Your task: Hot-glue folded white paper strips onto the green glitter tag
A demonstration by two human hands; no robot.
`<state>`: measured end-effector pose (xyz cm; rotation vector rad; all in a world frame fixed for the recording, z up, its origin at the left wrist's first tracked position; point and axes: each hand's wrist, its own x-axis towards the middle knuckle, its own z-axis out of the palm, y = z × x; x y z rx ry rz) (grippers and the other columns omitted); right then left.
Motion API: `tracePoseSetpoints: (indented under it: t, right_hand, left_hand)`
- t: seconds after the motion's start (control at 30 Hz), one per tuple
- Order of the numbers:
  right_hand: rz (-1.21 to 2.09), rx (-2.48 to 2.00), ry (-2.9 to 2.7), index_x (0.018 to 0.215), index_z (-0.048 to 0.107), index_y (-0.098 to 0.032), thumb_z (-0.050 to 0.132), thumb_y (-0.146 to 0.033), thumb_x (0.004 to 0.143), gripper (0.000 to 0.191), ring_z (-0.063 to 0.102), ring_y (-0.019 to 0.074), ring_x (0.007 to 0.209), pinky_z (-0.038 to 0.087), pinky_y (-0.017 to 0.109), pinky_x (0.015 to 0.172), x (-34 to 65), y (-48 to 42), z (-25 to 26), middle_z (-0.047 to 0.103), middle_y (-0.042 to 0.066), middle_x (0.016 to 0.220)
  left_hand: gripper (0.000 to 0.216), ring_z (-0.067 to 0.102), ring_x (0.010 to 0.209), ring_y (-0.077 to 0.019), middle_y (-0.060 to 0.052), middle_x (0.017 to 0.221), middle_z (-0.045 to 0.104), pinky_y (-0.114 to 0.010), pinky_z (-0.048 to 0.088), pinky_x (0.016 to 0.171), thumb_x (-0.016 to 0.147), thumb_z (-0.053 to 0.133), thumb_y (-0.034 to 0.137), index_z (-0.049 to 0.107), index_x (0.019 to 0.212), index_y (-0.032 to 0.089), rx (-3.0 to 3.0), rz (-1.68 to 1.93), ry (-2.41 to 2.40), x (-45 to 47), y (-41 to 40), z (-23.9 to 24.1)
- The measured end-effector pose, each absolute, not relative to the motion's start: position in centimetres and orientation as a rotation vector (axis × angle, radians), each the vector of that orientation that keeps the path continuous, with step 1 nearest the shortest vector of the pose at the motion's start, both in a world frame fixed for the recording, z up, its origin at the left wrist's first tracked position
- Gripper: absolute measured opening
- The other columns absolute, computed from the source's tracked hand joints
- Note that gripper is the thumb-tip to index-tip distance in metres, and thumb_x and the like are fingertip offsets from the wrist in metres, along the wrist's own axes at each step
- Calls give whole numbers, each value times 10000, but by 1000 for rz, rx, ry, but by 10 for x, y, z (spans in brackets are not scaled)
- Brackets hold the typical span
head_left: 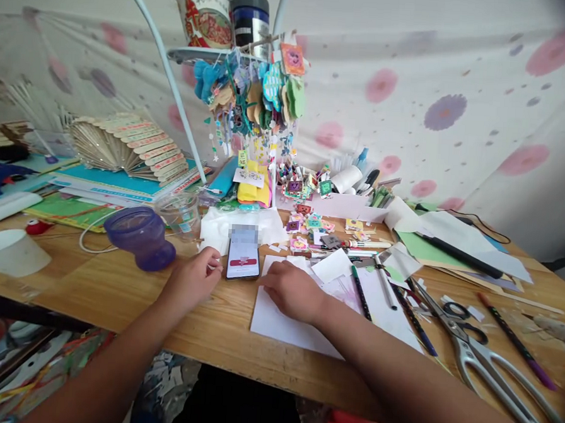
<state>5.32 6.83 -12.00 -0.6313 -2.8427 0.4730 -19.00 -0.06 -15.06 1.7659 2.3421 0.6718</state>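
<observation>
A phone (243,253) lies face up on the wooden table between my two hands, its screen lit and partly blurred out. Just left of it, my left hand (196,273) rests with fingers curled and thumb close to them; what they hold, if anything, is too small to name. My right hand (295,291) is bent over the left edge of a white sheet of paper (280,334), fingertips near the phone's lower right corner. Its fingers are closed, and whatever is under them is hidden. White tissue (210,223) lies behind the phone.
Left stand a purple cup (141,236), a clear plastic cup (182,216) and a white bowl (10,254). Pens, large scissors (478,354) and small paper cutouts (315,222) lie right. Behind, a rack (196,54) carries hanging paper charms. A glue gun (0,174) sits far left.
</observation>
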Motion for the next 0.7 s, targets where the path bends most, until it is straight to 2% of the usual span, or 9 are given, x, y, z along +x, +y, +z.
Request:
tracePoseSetpoints:
  t: [0.13,0.27,0.43,0.57,0.7]
  right_hand:
    - [467,-679,-2840,1110,695,-247,477,-200,913,297,557,231,957,431,355,870,17,76,-132,622,91,993]
    - [483,-760,-2831,1069,713,-266,490,-230,907,278,546,238,952,423,361,860,8,76,-133,617,86,976]
    - [547,-1056,-2652,1229,615,-179,439,-241,938,345,538,251,1073,387,370,939,-8,84,-130,614,138,1139]
    - [727,-1313,-2488,1191,614,-138,399,-303,965,353,611,264,997,443,389,871,-25,98,-128,678,142,1034]
    - [905,-1506,-2273,1197,575,-145,453,-413,963,376,621,229,1010,480,432,886,-36,112,-126,646,104,1127]
  left_hand:
    - [207,661,805,-204,-19,933,689,-297,465,727,773,510,335,495,965,257,1719,705,2227,-187,-4,-155]
    - [287,636,733,-193,-24,931,671,-309,471,705,724,564,317,496,995,253,1667,748,2130,-187,-6,-157]
    - [346,609,676,-184,-11,900,651,-318,469,672,679,603,312,482,999,258,1633,802,2018,-194,1,-157]
    - [388,604,650,-178,1,860,631,-324,480,660,642,626,302,464,991,254,1603,852,1905,-201,12,-157]
    - [428,635,673,-178,20,781,620,-316,513,660,612,629,277,411,979,248,1539,914,1751,-202,18,-159]
